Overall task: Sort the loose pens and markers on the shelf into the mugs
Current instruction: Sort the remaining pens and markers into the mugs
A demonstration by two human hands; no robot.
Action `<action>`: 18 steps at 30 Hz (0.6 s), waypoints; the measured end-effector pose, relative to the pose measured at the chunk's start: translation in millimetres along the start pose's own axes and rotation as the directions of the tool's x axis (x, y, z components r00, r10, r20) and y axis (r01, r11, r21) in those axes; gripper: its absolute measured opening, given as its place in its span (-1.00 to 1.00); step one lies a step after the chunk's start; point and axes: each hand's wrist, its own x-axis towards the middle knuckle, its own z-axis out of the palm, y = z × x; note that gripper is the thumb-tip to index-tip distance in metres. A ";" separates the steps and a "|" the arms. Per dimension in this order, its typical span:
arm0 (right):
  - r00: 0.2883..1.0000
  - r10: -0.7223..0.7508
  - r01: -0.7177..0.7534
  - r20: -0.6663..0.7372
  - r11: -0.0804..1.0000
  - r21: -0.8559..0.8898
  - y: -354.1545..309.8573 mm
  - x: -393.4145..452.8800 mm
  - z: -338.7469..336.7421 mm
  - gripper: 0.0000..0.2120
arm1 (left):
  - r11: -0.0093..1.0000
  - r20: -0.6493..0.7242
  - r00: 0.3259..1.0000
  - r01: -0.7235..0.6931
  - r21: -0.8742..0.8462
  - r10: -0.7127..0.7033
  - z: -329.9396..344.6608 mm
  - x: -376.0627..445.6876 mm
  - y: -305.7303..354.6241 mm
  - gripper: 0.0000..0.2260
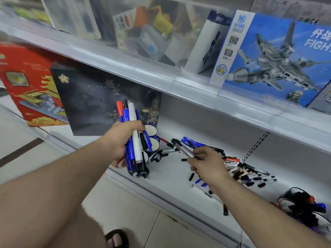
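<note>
Pens and markers (249, 173) lie loose across the white lower shelf (179, 178), most of them fanned out in a heap at its middle, just right of the right hand, with a few stray ones near the shelf's front lip. Largest around them are the boxes: a blue fighter-jet box (279, 56) on the upper shelf, and a black box (93, 99) with a red box (26, 81) standing at the back left of the lower shelf. Mugs (154, 140) with blue rims and pale insides stand in a tight cluster in front of the black box, partly hidden by the left hand; what they hold cannot be made out. At the far right end a further container (302, 206), tipped toward the camera, is packed with dark markers. The left hand (121, 140) grips a thick bundle (133, 140) of blue, white, black and one red-capped marker, held upright over the mugs. The right hand (206, 165) pinches a clear-barrelled, black-capped pen (182, 147) just above the heap.
</note>
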 end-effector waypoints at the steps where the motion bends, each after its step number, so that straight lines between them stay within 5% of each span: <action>1: 0.999 -0.026 0.026 -0.035 1.000 -0.014 -0.1 18.5 10.6 -0.82 | 1.000 -0.005 1.000 -0.004 -0.013 0.004 -7.3 7.8 1.6 -0.86; 5: 0.985 -0.145 0.127 -0.096 0.978 -0.167 5.5 86.6 66.3 -0.82 | 0.999 0.014 1.000 0.016 -0.048 -0.015 -23.4 37.1 -0.2 -0.75; 8: 0.979 -0.193 0.161 -0.069 0.932 -0.324 16.6 120.3 106.8 -0.71 | 0.999 -0.005 0.999 0.036 -0.025 -0.036 -30.9 53.7 -6.0 -0.84; 15: 0.989 -0.135 0.087 -0.068 0.879 -0.470 53.8 172.6 164.9 -0.71 | 0.995 0.062 0.996 0.065 -0.077 -0.060 -50.7 75.9 -10.6 -0.74; 18: 0.987 -0.158 0.107 -0.024 0.764 -0.637 67.3 180.3 177.5 -0.69 | 0.995 0.094 0.994 0.062 -0.082 -0.054 -54.9 79.3 -10.0 -0.73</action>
